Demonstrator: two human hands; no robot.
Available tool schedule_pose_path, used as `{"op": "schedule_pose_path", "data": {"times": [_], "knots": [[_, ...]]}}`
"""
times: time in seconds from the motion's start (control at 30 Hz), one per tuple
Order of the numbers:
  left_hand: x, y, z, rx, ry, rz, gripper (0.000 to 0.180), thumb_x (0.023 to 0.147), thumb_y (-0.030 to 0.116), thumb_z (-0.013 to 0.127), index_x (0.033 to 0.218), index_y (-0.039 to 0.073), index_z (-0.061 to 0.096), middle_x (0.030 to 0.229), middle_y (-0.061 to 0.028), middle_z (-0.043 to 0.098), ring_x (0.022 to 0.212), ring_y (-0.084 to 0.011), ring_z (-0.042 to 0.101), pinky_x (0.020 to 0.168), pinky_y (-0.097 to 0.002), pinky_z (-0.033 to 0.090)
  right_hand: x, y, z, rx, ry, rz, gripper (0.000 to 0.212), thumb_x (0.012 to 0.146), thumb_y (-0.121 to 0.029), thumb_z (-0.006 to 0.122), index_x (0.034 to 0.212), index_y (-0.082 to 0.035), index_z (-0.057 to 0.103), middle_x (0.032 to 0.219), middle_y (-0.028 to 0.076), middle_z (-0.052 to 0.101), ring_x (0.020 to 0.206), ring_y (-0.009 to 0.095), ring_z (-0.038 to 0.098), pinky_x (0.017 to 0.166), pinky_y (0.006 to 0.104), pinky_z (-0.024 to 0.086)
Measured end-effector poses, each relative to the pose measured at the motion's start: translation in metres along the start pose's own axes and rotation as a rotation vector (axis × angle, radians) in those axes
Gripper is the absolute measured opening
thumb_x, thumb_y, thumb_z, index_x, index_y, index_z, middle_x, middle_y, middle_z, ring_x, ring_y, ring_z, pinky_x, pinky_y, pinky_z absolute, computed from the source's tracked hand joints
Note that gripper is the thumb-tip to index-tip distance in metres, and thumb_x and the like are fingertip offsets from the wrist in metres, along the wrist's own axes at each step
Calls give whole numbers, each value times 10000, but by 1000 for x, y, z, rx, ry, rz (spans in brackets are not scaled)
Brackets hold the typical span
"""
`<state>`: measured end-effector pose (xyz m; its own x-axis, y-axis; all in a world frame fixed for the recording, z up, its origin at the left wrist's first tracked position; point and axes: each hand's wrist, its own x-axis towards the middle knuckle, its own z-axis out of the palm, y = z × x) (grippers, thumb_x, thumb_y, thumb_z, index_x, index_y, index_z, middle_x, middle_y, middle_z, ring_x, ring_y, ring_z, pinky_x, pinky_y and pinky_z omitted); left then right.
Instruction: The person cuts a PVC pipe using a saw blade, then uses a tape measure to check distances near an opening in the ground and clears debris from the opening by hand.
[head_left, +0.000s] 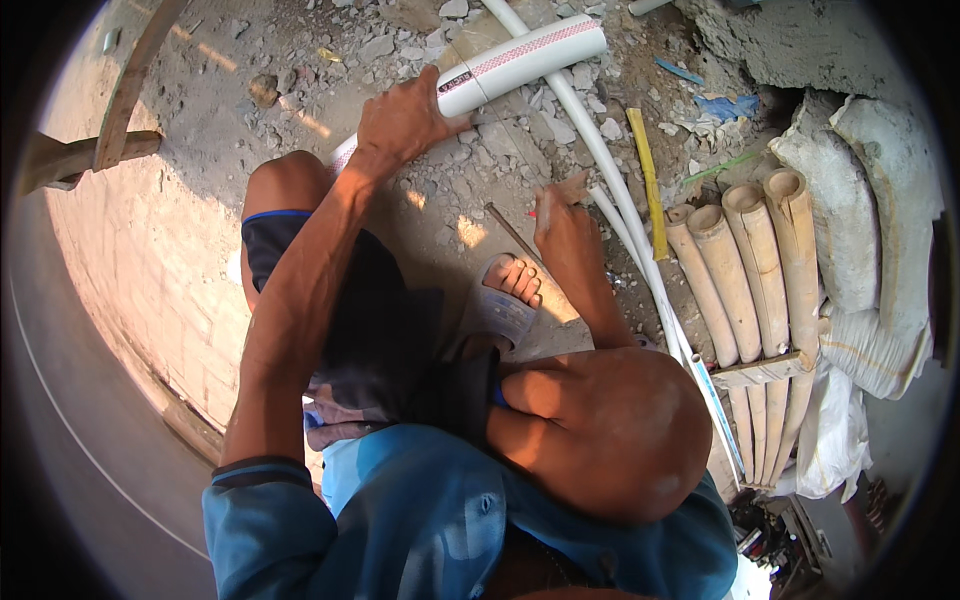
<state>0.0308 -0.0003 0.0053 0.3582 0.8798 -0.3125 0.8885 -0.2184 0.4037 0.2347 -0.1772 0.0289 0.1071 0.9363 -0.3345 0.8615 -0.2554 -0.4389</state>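
A thick white plastic pipe (525, 62) with a red patterned stripe slants from my knee up to the right. My left hand (405, 120) grips it from above, fingers over its far side and thumb on the near side. A thin dark line (478, 86) runs round the pipe just right of that hand. My right hand (568, 232) is low over the ground, its fingers closed. A small red tip shows at its fingers; what it belongs to is hidden. Beside that hand, a thin dark rod (515, 232) slants down toward my sandalled foot (510, 290).
Thin white pipes (590, 135) pass under the thick one and run down the right side. Nearby are a yellow strip (645, 180), several bamboo poles (745, 240) and white sacks (850, 190). Broken rubble (400, 45) covers the ground; a wooden piece (110, 150) stands at left.
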Motion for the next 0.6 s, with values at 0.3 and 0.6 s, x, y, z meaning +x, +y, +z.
{"op": "schedule_pose_path", "data": {"times": [0.3, 0.6], "knots": [[6, 1, -2, -14, 24, 45, 758, 789, 620, 797, 1244, 52, 584, 966, -224, 763, 927, -432, 750, 816, -550, 590, 17, 2, 12, 3, 90, -68, 190, 1039, -189, 550, 1002, -3, 565, 743, 285, 690, 740, 502, 703, 652, 594, 563], [9, -11, 0, 0, 0, -7, 775, 794, 646, 780, 1254, 55, 584, 985, -234, 762, 943, -420, 753, 838, -535, 591, 65, -24, 17, 46, 105, -119, 185, 1038, -175, 561, 1092, 1, 584, 765, 291, 684, 753, 494, 689, 644, 582, 533]]}}
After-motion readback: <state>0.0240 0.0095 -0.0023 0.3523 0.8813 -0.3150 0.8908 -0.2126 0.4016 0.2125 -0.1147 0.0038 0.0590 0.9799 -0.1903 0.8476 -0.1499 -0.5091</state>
